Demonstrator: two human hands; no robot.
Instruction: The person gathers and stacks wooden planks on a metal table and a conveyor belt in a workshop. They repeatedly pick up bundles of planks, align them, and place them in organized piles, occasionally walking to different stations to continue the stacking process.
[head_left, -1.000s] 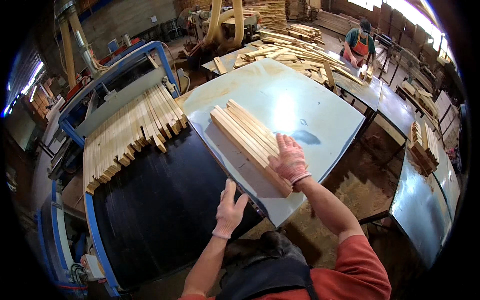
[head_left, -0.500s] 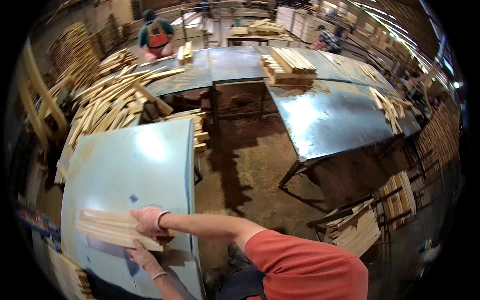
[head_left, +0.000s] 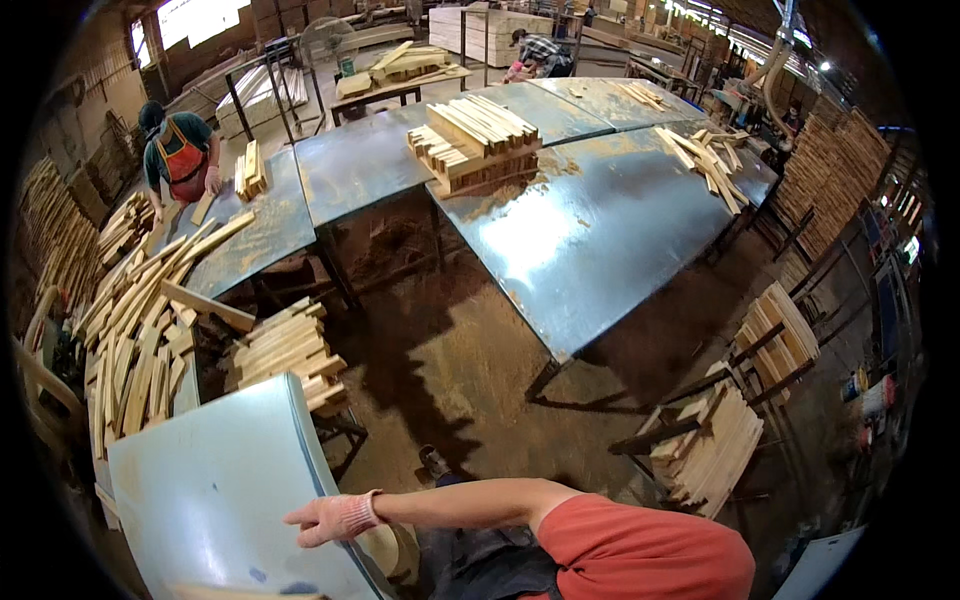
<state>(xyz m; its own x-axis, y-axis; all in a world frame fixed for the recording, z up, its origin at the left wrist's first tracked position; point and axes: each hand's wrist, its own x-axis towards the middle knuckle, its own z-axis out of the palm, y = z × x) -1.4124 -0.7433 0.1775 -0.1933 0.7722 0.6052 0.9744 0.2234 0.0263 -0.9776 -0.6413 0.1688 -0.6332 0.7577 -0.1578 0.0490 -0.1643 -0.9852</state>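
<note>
Wooden slat (mostly hidden) below gloved right hand, fingers spread, empty, over table

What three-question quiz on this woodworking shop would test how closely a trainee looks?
1. True or false: the gloved right hand grips a wooden slat.
2. The neat stack of wooden slats rests on: A) a metal-topped table; B) the floor; C) a chair.
3. What appears to cover the floor between the tables?

Key: 1 false, the hand is open and holds nothing; 2 A; 3 sawdust, by the look of it.
</note>
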